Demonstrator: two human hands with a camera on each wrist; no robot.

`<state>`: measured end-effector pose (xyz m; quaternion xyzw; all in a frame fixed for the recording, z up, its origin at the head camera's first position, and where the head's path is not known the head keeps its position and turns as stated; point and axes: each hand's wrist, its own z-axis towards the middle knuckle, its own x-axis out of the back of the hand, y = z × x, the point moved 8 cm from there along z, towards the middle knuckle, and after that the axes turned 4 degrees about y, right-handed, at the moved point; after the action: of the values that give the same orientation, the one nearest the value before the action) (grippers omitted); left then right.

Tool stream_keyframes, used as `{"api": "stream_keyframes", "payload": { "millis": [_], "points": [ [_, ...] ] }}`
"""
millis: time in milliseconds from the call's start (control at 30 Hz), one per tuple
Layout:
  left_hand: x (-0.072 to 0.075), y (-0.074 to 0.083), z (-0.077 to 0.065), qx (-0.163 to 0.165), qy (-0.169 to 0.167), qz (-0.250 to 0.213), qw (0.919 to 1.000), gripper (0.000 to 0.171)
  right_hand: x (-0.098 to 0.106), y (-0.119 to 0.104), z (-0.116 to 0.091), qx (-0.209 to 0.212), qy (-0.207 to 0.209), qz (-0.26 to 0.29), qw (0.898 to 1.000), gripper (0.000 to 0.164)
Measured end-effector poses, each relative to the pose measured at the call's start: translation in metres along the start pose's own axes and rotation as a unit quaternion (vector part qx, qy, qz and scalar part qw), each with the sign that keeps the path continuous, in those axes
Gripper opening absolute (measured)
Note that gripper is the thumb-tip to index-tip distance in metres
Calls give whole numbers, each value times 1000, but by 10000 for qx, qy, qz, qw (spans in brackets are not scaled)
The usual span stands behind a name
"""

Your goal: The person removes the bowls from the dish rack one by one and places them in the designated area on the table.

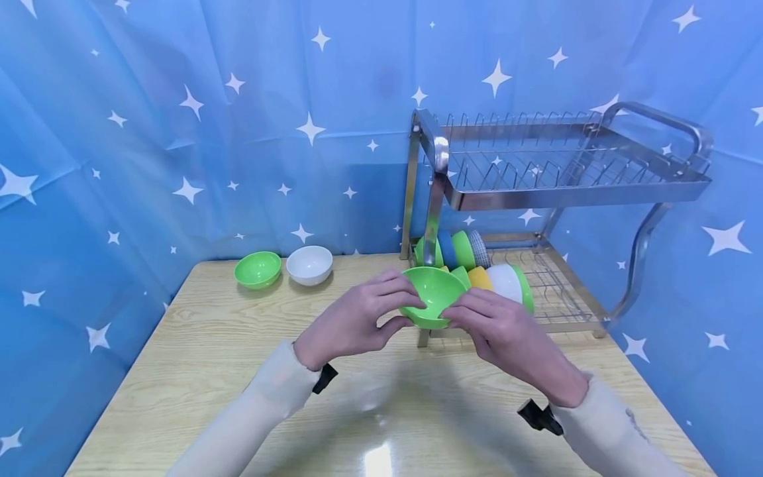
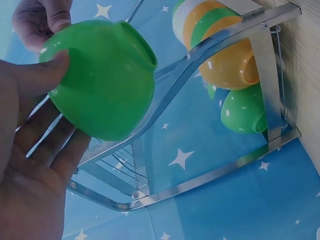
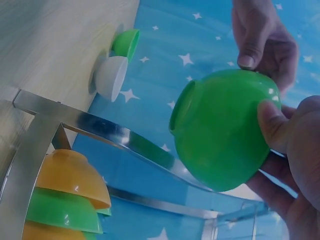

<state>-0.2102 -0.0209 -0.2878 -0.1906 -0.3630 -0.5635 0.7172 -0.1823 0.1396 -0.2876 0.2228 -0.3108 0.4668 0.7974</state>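
A green bowl (image 1: pixel 435 291) is held up in front of the rack, its hollow side showing in the head view. My left hand (image 1: pixel 366 311) pinches its left rim between thumb and fingers. On the opposite side, my right hand (image 1: pixel 507 331) grips the right rim. The left wrist view shows the round outside of the green bowl (image 2: pixel 107 82) with its foot ring. From the right wrist, the same green bowl (image 3: pixel 225 130) appears with both thumbs on its outer wall.
Behind the hands stands a two-tier metal dish rack (image 1: pixel 578 197). Its lower tier holds several bowls on edge, among them a white bowl (image 1: pixel 505 283) and an orange bowl (image 1: pixel 479 278). Another green bowl (image 1: pixel 258 270) and a white bowl (image 1: pixel 309 265) sit upright at the table's back left.
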Motion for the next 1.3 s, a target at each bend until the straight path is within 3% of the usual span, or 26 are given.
{"api": "stream_keyframes", "payload": {
  "millis": [200,500,600,667,767,1167,1300],
  "points": [
    [-2,4,-7,24,-106,168,9998,17,-8,-2,1,51,-64,74,9999,34],
    [1,6,-12,62,-179,298,9994,14,-12,-3,4,-124,-48,399,9991,14],
    [3,5,-14,67,-178,374,9991,14,-14,0,5,-280,-17,608,9978,19],
    [4,4,-16,57,-168,424,9989,14,-15,4,6,-447,-2,802,9958,38],
    [6,-1,-18,91,-131,469,9988,14,-16,10,6,-691,130,1022,9923,45],
    [20,-24,-29,361,122,638,9972,15,-31,50,-10,-2269,89,1049,9682,48],
    [26,-36,-33,493,261,885,9945,17,-37,67,-18,-2878,165,1141,9507,49]
  ]
}}
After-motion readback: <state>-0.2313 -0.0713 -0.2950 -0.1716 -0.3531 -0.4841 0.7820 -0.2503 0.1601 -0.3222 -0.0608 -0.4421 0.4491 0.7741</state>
